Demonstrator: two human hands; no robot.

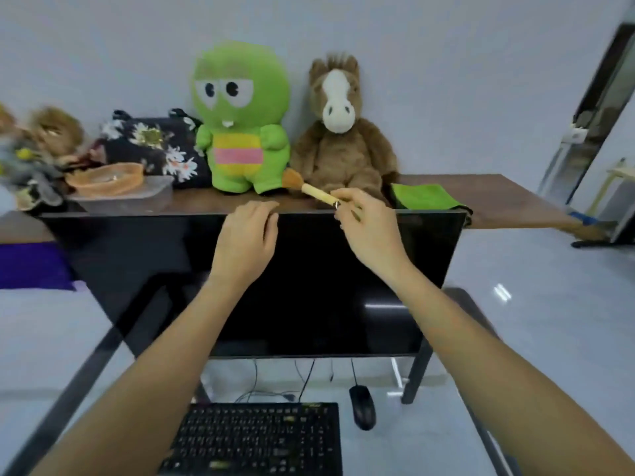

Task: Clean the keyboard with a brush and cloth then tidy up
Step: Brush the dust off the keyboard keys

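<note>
A black keyboard (257, 438) lies at the bottom centre on the desk. My right hand (369, 231) is raised above the monitor's top edge and grips a wooden-handled brush (311, 190), its tan bristles pointing left toward the green plush. My left hand (247, 238) hovers beside it, fingers loosely curled with nothing in them, near the monitor's top edge. A folded green cloth (426, 197) lies on the brown shelf behind the monitor, to the right of my right hand.
A large black monitor (154, 262) stands between me and the shelf (508, 197). A green plush (240, 125), a brown horse plush (340, 132), a floral bag (154, 146) and a plastic container (137, 197) sit on the shelf. A black mouse (362, 407) lies right of the keyboard.
</note>
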